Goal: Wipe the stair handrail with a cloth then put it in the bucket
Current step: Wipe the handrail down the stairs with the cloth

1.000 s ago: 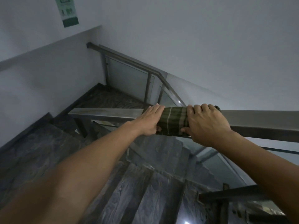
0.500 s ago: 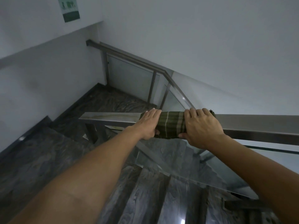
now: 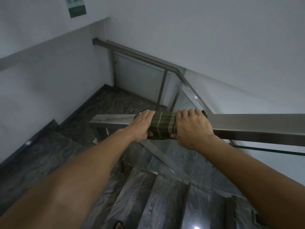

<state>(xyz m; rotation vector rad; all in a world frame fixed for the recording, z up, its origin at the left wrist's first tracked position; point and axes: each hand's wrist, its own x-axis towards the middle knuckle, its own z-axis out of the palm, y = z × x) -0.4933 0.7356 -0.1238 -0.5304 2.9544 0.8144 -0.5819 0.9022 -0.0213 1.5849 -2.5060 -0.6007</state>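
Both hands on the rail. Left hand [image 3: 142,125] lies palm-down over the left end of the cloth [image 3: 162,125], fingers flat across the top face, thumb tucked under the near edge; it presses more than it clamps. Right hand [image 3: 192,128] curled over the right end of the cloth, fingers hooked over the far edge, thumb under, closed round cloth + rail. Both forearms run in from the near edge, bare, elbows out of shot.

Cloth: dark green w/ thin pale stripes, wrapped around the handrail [image 3: 257,125], sitting between my two hands, a small corner sticking out past the right-hand fingers. Rail is flat-topped brushed metal, runs left-right across mid frame; its left end stops just beyond my left hand. Cloth sits near that left end.

Containers: no bucket in this view.

Writing: green + white sign [image 3: 76,6] on the far-left wall, top cut off by frame edge; text too small/blurred to read.

Surroundings: second handrail [image 3: 142,55] on far side, fixed to the wall at its left end, angling down to the right over glass panels [image 3: 140,80]. Dark veined stone steps [image 3: 148,200] below my arms, landing [image 3: 125,103] further off. Walls white/grey. Toes of a sandalled foot [image 3: 118,224] at the bottom edge, partly hidden.
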